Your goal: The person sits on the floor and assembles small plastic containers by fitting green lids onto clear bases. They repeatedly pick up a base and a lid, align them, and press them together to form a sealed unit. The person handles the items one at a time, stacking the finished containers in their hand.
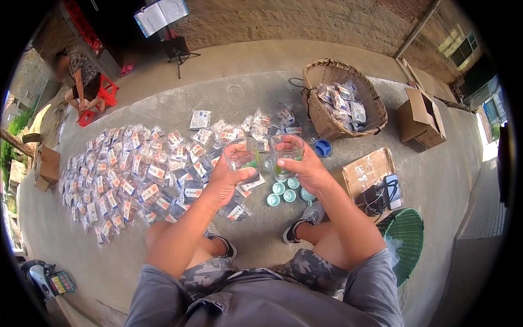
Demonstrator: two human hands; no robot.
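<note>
My left hand [224, 177] grips a clear glass cup [243, 157] with a little green liquid at the bottom. My right hand [306, 166] holds a second clear glass cup [285, 154], also with green liquid low inside. The two cups are side by side, nearly touching, above the ground. Just below them several small pale green cups [283, 192] stand on the concrete. Many small clear packets with labels [131, 174] lie spread over the ground to my left.
A woven basket [370, 117] holding more packets stands behind right, next to a blue lid [322, 147]. A cardboard box [420, 120], flat cardboard with a phone [392, 191], and a green fan [407, 240] lie at right. A person [81, 82] crouches far left.
</note>
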